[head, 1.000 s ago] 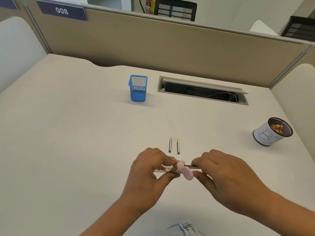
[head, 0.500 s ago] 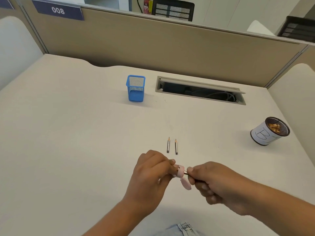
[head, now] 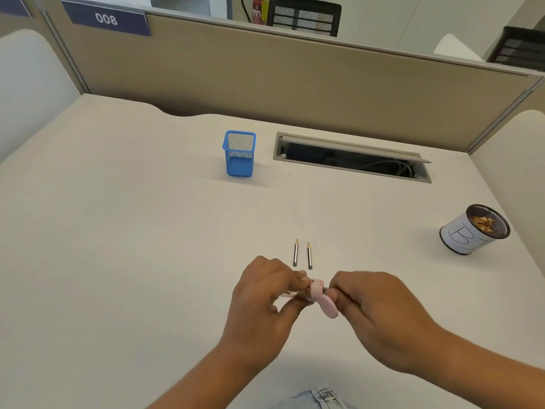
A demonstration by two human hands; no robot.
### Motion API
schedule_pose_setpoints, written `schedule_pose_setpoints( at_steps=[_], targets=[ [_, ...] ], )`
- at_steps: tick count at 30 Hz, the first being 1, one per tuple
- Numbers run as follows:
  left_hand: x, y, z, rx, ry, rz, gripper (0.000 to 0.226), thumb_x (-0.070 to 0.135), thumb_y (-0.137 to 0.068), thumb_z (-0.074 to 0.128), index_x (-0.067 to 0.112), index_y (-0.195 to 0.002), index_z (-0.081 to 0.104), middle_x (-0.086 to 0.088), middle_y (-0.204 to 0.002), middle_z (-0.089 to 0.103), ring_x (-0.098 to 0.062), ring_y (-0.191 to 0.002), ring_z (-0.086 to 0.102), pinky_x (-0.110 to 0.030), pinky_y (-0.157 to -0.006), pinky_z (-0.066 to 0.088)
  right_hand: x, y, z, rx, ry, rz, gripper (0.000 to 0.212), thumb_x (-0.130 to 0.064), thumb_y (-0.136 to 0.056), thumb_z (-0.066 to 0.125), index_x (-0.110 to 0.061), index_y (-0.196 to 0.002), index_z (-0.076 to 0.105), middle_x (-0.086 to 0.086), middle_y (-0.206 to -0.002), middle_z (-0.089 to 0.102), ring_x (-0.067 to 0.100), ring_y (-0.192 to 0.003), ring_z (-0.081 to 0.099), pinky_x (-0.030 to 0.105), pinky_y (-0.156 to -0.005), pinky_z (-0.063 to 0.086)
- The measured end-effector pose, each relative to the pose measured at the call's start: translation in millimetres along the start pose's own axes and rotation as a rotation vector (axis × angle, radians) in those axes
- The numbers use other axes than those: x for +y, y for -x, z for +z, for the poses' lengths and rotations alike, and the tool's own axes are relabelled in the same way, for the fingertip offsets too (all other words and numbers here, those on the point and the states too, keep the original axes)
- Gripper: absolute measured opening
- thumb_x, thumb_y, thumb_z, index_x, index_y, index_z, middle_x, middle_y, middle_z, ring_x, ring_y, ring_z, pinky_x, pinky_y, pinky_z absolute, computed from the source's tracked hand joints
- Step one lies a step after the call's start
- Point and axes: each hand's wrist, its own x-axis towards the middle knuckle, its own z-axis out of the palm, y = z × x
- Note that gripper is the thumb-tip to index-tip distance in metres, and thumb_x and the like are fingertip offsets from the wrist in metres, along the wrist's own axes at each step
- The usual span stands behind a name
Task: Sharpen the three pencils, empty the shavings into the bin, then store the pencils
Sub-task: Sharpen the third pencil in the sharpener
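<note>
My left hand [head: 267, 302] pinches a pink sharpener [head: 320, 296] above the near middle of the desk. My right hand [head: 374, 314] grips a short pencil [head: 325, 289] whose tip sits inside the sharpener; only a sliver of it shows between the fingers. Two short sharpened pencils [head: 295, 252] [head: 309, 255] lie side by side just beyond my hands, points away from me. A blue mesh holder [head: 239, 154] stands farther back. At the right stands a white-wrapped bin [head: 469, 234] with shavings inside.
A cable slot [head: 352, 157] with its lid open is cut into the desk [head: 132, 231] behind the pencils. A beige partition [head: 295, 78] closes off the far edge. Denim shows at the bottom of the view.
My right hand has turned on the pencil in the sharpener, its fingers shifting their hold. The two pencils on the desk have not moved.
</note>
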Motion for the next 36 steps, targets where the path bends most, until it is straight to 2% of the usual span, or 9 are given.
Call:
schedule_pose_setpoints(
  at_steps=[2,6,8,12,17,21,25,30,36],
  targets=[
    [-4.5,3.4,5.3,0.040,-0.114,0.158,0.026,0.007,-0.077,0.082,0.024,-0.084,0.064,0.007,-0.080,0.068,-0.013,-0.085,0.063,-0.039,-0.067,0.051,-5.8,-0.5,2.9,-0.128,-0.293,0.266,0.041,-0.039,-0.099,0.047,-0.018,-0.064,0.051,-0.008,-0.049,0.044,0.010,-0.047,0.036,0.022,-0.045,0.028],
    [-15.5,17.5,12.1,0.065,-0.278,0.347,0.014,0.006,-0.086,0.074,0.015,-0.087,0.065,-0.001,-0.086,0.073,-0.025,-0.078,0.064,-0.039,-0.068,0.049,-2.5,-9.6,-9.6,-0.591,-1.296,1.013,0.043,-0.026,-0.097,0.052,-0.016,-0.056,0.054,-0.006,-0.050,0.023,0.009,-0.039,0.018,0.018,-0.034,0.016],
    [-20.4,20.4,13.6,0.063,-0.287,0.347,0.015,0.005,-0.085,0.075,0.015,-0.090,0.065,-0.001,-0.090,0.074,-0.024,-0.083,0.065,-0.037,-0.073,0.050,0.9,-12.3,-12.3,-0.698,-1.395,1.057,0.041,-0.026,-0.096,0.052,-0.018,-0.056,0.053,-0.006,-0.051,0.020,0.009,-0.040,0.016,0.018,-0.033,0.015],
    [-27.8,18.5,13.1,-0.005,-0.303,0.289,0.010,0.009,-0.086,0.075,0.015,-0.090,0.069,0.001,-0.093,0.073,-0.019,-0.091,0.064,-0.036,-0.072,0.049,4.5,-16.4,-2.4,-0.604,-1.080,0.797,0.046,-0.036,-0.100,0.048,-0.020,-0.058,0.056,-0.004,-0.051,0.031,0.011,-0.043,0.024,0.020,-0.040,0.024],
    [-31.2,11.7,7.9,-0.013,-0.265,0.149,0.021,0.015,-0.081,0.077,0.027,-0.089,0.061,0.008,-0.090,0.071,-0.012,-0.092,0.063,-0.036,-0.071,0.047,4.6,-17.1,8.7,-0.161,-0.313,0.272,0.027,-0.060,-0.092,0.048,-0.035,-0.092,0.060,-0.014,-0.067,0.057,0.000,-0.058,0.051,0.017,-0.055,0.035],
    [-26.8,6.7,5.8,0.017,-0.155,-0.016,0.027,0.020,-0.076,0.078,0.033,-0.090,0.058,0.017,-0.094,0.065,-0.011,-0.089,0.065,-0.037,-0.070,0.052,12.2,-16.8,5.5,0.007,0.219,-0.142,0.012,-0.038,-0.092,0.060,-0.027,-0.092,0.063,-0.015,-0.074,0.055,0.011,-0.065,0.051,0.026,-0.051,0.041],
    [-27.0,5.8,8.3,-0.005,-0.102,-0.031,0.026,0.023,-0.075,0.078,0.032,-0.086,0.056,0.016,-0.092,0.060,-0.014,-0.088,0.067,-0.040,-0.066,0.054,13.9,-15.4,7.3,0.097,0.327,-0.307,0.023,-0.029,-0.092,0.055,-0.018,-0.073,0.063,-0.005,-0.062,0.055,0.021,-0.053,0.049,0.031,-0.042,0.036],
    [-37.6,11.3,14.2,-0.019,-0.219,0.162,0.025,0.011,-0.080,0.079,0.025,-0.087,0.059,0.003,-0.080,0.068,-0.014,-0.088,0.065,-0.041,-0.066,0.048,7.5,-16.5,14.5,-0.175,-0.086,0.178,0.037,-0.041,-0.098,0.049,-0.018,-0.070,0.056,-0.007,-0.054,0.046,0.011,-0.050,0.038,0.028,-0.050,0.032],
    [-45.4,16.5,15.3,0.014,-0.326,0.288,0.017,0.003,-0.088,0.071,0.015,-0.084,0.060,-0.003,-0.077,0.067,-0.025,-0.079,0.065,-0.040,-0.062,0.046,10.6,-29.4,6.1,-0.550,-1.289,1.011,0.041,-0.022,-0.097,0.054,-0.016,-0.056,0.059,-0.006,-0.053,0.024,0.009,-0.040,0.020,0.018,-0.035,0.019]
  ],
)
